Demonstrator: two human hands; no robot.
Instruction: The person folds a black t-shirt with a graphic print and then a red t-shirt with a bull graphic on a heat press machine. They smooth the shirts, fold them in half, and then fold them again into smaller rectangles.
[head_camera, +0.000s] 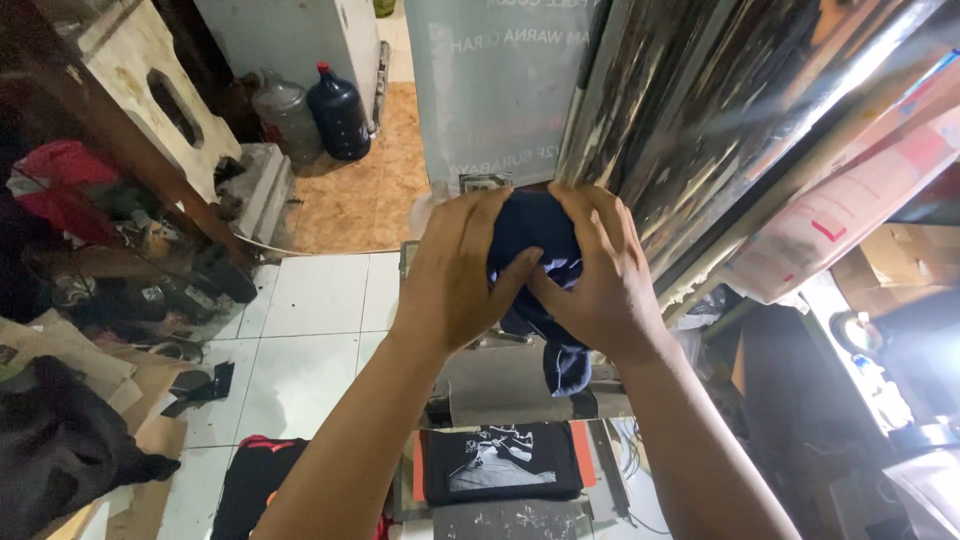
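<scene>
Both my hands are raised in front of me, bunched around a dark navy cloth (535, 235). My left hand (455, 270) grips its left side, with the thumb pressing across the front. My right hand (600, 275) wraps the right side, and a loose end of the cloth (567, 365) hangs down below it. Beneath my arms a black shirt with a white print (500, 460) lies flat on an orange-edged platen (583, 452).
Rolls of shiny film and a frosted panel (490, 90) stand straight ahead. Two large water jugs (312, 115) sit on the far floor. Clutter and dark clothing (60, 440) fill the left; a black and red garment (255, 475) lies on the white tiles.
</scene>
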